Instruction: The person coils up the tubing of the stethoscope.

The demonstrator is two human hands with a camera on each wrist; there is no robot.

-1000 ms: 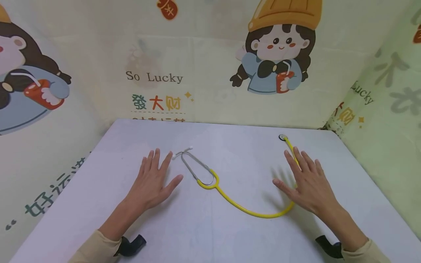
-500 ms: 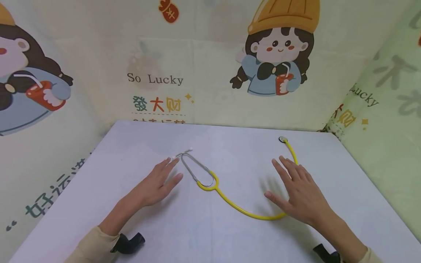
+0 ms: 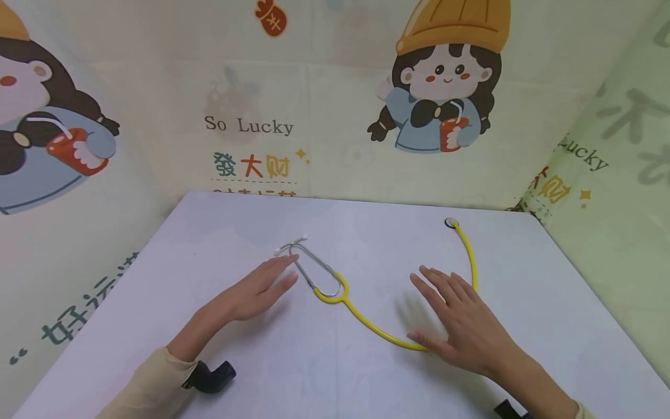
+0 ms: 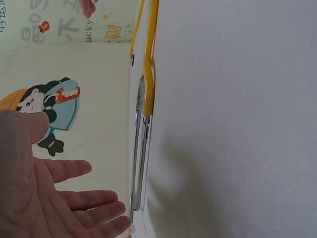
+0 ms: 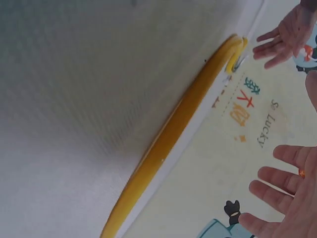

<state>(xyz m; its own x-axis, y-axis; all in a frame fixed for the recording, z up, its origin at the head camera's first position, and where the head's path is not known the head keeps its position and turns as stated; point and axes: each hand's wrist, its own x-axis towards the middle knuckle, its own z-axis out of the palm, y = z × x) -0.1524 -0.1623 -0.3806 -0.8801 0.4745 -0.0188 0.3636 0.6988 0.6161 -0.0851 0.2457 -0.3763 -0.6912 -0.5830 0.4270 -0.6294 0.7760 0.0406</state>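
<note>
— On the white table (image 3: pixel 220 361), midway between both hands, lies a yellow stethoscope (image 3: pixel 366 323). What's the risk as you see it?

— Its metal ear tubes (image 3: pixel 313 269) sit just beside the left hand (image 3: pixel 256 291), whose fingers (image 3: pixel 280 265) are straight and close together, fingertips at or touching the tubes; I cannot tell which. The right hand (image 3: pixel 463 326) hovers over the low curve of the yellow tubing (image 3: pixel 468 250), fingers (image 3: pixel 434 285) straight and slightly spread. Neither hand is gripping anything.

— So what might go wrong?

— My judgement: flat fingers pushing at thin round tubes could make them skid or roll away rather than lift. The tubing is springy, so a pull at one end could drag the chest piece (image 3: pixel 451 222), which lies near the far edge, across or off the table. A flat right palm could also pin the tubing while the left tugs, straining the fork where the tubes meet it.

— Any writing?

— Nothing readable on the stethoscope. The backdrop (image 3: pixel 335 105) carries "So Lucky" (image 3: pixel 248 125), with coloured Chinese characters "發大财" (image 3: pixel 251 166) under it, beside cartoon girls holding drinks. The right-hand cloth repeats "Lucky" (image 3: pixel 583 152), partly cut off. More large characters run along the left cloth, too skewed to read with certainty.
</note>
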